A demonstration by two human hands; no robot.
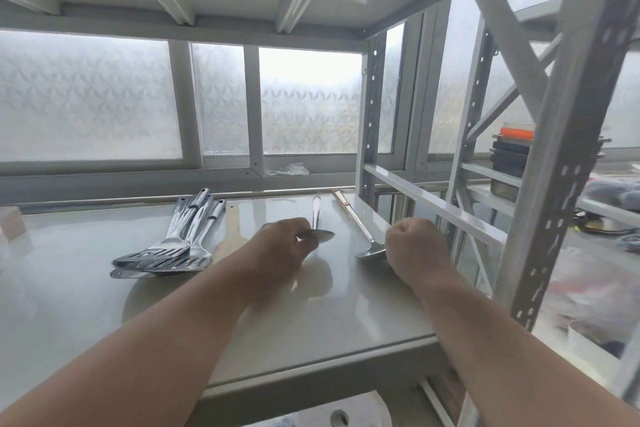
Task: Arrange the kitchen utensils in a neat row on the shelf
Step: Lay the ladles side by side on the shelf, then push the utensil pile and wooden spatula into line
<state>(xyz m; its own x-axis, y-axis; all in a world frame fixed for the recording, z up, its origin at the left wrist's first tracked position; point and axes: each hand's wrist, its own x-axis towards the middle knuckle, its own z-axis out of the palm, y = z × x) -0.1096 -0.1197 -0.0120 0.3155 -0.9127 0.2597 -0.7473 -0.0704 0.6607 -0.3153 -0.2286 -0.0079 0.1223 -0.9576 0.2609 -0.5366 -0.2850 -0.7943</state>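
Lighting: diffuse daylight through the frosted window (308, 100) behind the shelf (69, 288), blown out to white at its centre pane. Shelf top glossy, carrying pale glare along its far edge and soft, faint shadows beneath the forearms. Image quality: wide-angle bowing of the rack uprights, strongest at right; the right margin is smeared and unfocused.

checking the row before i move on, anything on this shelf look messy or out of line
Yes. The slotted steel spatulas at the left lie heaped on one another, handles fanned, not side by side. The steel spoon pinched by the left hand and the wooden-handled ladle by the right hand lie apart, roughly parallel on the grey shelf.
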